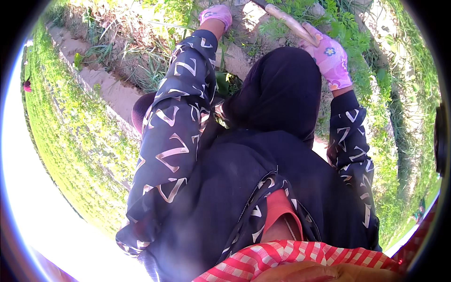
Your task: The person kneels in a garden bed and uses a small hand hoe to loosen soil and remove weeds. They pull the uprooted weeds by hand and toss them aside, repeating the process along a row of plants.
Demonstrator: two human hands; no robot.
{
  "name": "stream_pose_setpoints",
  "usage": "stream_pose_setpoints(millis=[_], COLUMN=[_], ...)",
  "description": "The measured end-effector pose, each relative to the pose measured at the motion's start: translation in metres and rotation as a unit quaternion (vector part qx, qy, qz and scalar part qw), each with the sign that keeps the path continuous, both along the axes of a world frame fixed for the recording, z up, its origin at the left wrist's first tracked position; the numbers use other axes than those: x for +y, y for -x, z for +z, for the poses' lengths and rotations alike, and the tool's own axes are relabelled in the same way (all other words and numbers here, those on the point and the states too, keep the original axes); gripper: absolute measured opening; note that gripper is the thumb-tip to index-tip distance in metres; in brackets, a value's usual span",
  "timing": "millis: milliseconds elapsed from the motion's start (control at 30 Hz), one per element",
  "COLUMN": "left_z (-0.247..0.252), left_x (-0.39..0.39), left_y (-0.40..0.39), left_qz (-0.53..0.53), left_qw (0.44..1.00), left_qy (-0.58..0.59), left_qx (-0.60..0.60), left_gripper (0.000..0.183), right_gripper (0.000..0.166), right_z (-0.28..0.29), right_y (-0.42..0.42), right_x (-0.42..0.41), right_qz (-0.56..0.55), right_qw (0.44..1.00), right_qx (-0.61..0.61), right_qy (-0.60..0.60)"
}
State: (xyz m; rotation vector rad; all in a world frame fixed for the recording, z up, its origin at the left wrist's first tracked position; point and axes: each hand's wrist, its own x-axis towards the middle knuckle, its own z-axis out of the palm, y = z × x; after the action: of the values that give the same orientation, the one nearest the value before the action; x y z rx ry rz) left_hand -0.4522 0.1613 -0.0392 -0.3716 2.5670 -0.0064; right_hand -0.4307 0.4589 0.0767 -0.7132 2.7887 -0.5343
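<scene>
My right hand [330, 60], in a pink floral work glove, grips the pale wooden handle [289, 22] of a hand tool. The tool's dark end reaches the top edge of the view, so its kind cannot be told. My left hand [215, 16], in a matching pink glove, is low over the soil at the top, left of the tool. Its fingers are turned away, and whether they hold anything is hidden. Feathery green plants [347, 33] grow around my right hand. Grass blades [151, 70] stand by my left forearm.
My dark-clothed knee [282, 91] rises between my arms. Left of me runs a bare soil ridge [102, 84], with rows of low green plants [88, 141] beyond. A small figure in red [27, 85], likely a person, is at the far left edge. More greenery grows on the right.
</scene>
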Motion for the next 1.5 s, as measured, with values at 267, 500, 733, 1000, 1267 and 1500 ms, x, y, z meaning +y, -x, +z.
stream_pose_setpoints(millis=[267, 500, 733, 1000, 1267, 1500], left_z=[0.087, 0.120, 0.100, 0.021, 0.033, -0.020], left_x=[0.014, -0.017, -0.065, -0.024, -0.008, -0.070], left_y=[-0.037, -0.143, -0.161, -0.109, -0.080, -0.089], left_qz=[-0.005, -0.208, 0.010, 0.262, 0.245, -0.032], left_qw=[0.953, 0.913, 0.976, 0.930, 0.948, 0.994], left_qy=[-0.293, -0.110, -0.129, -0.244, -0.138, -0.091], left_qx=[0.072, -0.334, -0.177, 0.078, 0.152, 0.060], left_gripper=[0.028, 0.020, 0.057, 0.066, 0.051, 0.037], right_gripper=[0.046, 0.047, 0.051, 0.051, 0.049, 0.051], right_z=[-0.010, -0.013, -0.010, -0.008, -0.007, -0.011], right_y=[0.002, 0.005, 0.004, 0.004, 0.005, 0.005], right_x=[-0.001, 0.007, 0.005, 0.002, 0.006, 0.002], right_qz=[-0.035, -0.055, -0.072, -0.067, -0.083, -0.076], right_qw=[0.998, 0.997, 0.995, 0.994, 0.994, 0.993], right_qx=[-0.036, -0.046, -0.066, -0.073, -0.065, -0.076], right_qy=[0.021, 0.041, 0.027, 0.040, 0.013, 0.041])
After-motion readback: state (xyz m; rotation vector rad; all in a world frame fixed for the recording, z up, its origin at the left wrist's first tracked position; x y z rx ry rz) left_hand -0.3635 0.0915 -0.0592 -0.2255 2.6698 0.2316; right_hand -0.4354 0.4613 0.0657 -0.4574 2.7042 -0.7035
